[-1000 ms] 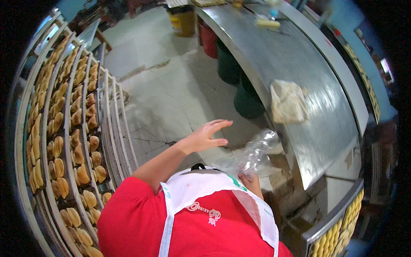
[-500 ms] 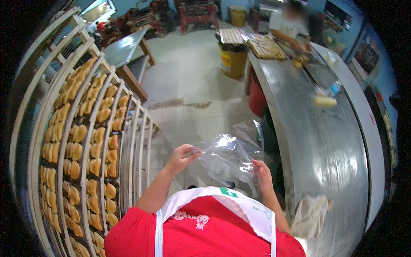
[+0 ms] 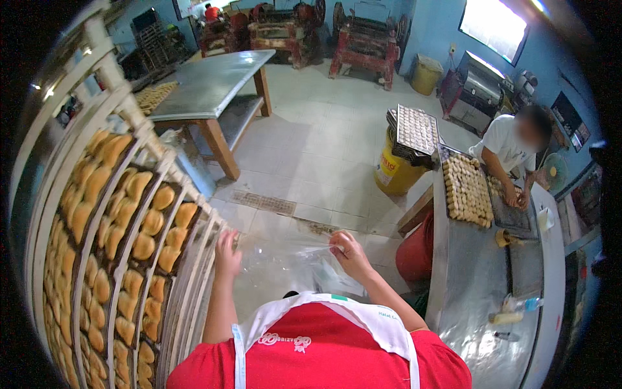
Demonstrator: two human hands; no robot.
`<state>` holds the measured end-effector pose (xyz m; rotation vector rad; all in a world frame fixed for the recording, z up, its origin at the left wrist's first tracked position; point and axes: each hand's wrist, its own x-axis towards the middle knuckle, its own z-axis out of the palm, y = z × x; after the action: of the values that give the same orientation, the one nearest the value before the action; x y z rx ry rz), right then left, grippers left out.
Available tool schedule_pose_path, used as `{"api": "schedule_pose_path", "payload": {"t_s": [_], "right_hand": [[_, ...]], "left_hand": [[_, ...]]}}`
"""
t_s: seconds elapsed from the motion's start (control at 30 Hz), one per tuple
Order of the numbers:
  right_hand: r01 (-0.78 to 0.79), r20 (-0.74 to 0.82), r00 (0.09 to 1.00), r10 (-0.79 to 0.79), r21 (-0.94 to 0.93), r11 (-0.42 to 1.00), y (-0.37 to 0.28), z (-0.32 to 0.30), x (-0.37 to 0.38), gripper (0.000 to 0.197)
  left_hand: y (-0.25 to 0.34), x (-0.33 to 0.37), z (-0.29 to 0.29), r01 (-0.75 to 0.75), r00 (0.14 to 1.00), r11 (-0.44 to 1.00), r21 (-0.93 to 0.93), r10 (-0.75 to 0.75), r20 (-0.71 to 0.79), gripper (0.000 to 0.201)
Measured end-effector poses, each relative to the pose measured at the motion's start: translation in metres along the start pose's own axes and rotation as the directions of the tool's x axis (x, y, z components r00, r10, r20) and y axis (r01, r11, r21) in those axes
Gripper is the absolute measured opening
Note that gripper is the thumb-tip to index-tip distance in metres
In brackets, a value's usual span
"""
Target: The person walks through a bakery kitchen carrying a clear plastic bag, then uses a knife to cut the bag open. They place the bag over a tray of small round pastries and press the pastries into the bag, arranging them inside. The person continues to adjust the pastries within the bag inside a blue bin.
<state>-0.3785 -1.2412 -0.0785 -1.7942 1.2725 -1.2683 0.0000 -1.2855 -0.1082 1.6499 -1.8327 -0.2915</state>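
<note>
A clear plastic bag (image 3: 285, 266) is stretched between both my hands in front of my chest. My left hand (image 3: 227, 255) pinches its left edge, close to the tall rack (image 3: 116, 259) of trays filled with golden baked buns. My right hand (image 3: 350, 254) pinches the bag's upper right corner. The bag looks empty and see-through, with the tiled floor showing behind it. I wear a red shirt and a white apron.
A long steel counter (image 3: 479, 292) runs along my right, bearing a tray of small pastries (image 3: 465, 189). Another person (image 3: 512, 152) works at its far end. A yellow bin (image 3: 395, 170), a red bin (image 3: 418, 249) and a steel table (image 3: 207, 84) stand on the floor ahead.
My view has turned left, away from the counter toward the rack. My left hand, first reaching out open, has taken the bag's edge, and both hands now hold it spread wider.
</note>
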Motion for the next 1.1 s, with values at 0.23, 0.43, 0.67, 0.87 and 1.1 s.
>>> {"api": "schedule_pose_path", "payload": {"t_s": [0.23, 0.43, 0.67, 0.87, 1.1], "right_hand": [[-0.056, 0.177, 0.982, 0.061, -0.036, 0.998, 0.081, -0.082, 0.143, 0.038], [-0.24, 0.066, 0.97, 0.233, 0.135, 0.961, 0.187, -0.161, 0.32, 0.067], [-0.455, 0.615, 0.719, 0.323, 0.066, 0.888, 0.306, -0.195, 0.595, 0.075], [-0.515, 0.612, 0.782, 0.12, 0.525, 0.678, 0.403, -0.171, 0.841, 0.019], [-0.534, 0.216, 0.845, 0.489, 0.291, 0.794, 0.498, -0.203, 1.06, 0.023]], "left_hand": [[0.191, 0.249, 0.142, 0.279, 0.229, 0.916, -0.288, 0.227, 0.946, 0.047], [0.229, 0.406, 0.263, 0.503, 0.111, 0.759, -0.412, 0.416, 0.903, 0.036], [0.204, 0.63, 0.277, 0.303, 0.64, 0.756, -0.58, 0.29, 0.712, 0.033], [0.121, 0.813, 0.323, 0.401, 0.818, 0.702, -0.589, 0.015, 0.575, 0.03], [0.129, 1.098, 0.439, 0.114, 0.839, 0.823, -0.557, 0.22, 0.497, 0.032]]}}
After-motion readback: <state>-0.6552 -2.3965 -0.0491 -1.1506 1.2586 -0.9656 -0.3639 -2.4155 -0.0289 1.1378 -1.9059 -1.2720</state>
